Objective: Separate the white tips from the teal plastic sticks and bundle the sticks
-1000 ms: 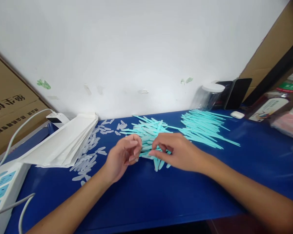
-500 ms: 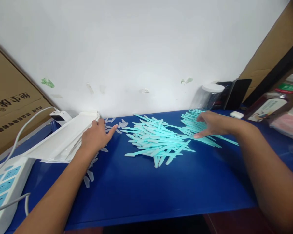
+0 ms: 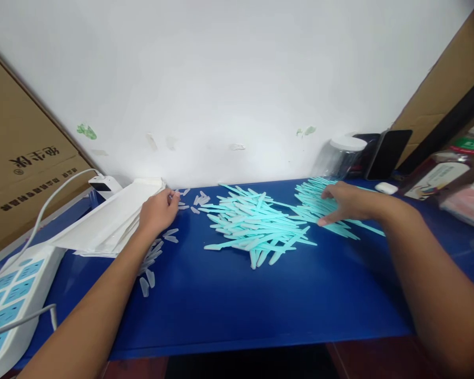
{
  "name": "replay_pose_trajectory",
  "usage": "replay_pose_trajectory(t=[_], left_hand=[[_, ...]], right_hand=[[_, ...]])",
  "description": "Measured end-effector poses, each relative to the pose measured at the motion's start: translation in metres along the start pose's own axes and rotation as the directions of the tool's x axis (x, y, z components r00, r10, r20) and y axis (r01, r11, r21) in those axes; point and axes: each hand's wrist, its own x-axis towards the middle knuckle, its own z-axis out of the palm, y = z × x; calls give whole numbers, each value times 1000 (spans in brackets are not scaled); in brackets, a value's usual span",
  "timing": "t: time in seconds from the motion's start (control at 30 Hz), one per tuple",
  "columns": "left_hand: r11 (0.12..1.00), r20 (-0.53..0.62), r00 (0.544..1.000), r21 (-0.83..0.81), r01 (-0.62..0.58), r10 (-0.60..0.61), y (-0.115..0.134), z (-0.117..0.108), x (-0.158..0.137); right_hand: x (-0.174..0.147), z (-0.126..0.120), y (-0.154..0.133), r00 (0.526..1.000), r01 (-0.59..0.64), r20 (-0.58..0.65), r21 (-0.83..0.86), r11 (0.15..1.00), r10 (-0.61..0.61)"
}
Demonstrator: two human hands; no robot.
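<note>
Perhaps left hand (image 3: pixel 158 213) pinching, right hand (image 3: pixel 344 200) spread

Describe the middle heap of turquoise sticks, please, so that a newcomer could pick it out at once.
Find the blue table against the white wall. Around its middle, between the left hand and the right hand, lies the heap. Unlike the turquoise pile by the right hand, it shows many broad, pale ends.

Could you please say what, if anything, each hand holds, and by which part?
Left hand: cannot tell, curled near translucent pieces. Right hand: nothing visibly held, open at turquoise sticks.
</note>
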Motion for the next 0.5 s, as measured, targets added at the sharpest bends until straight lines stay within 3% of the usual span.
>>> replay_pose_trajectory(t=[0.17,0.3,0.4,0.5], left_hand=[[1000,18,1000,-26,-17,17,-10,-20,4],[996,-10,999,74,-40,41,-9,-46,-9],[970,125,963,23,-242,237,-17,-56,-44],[953,190,934,-36,-300,301,-37,-49,-98]], right_hand=[[2,0,5,1000,29,4,19,999,-29],[3,0,9,998,56,-8,31,998,-56],[5,1,10,998,57,-13,27,998,-57],[7,3,10,998,58,-17,15,998,-58]])
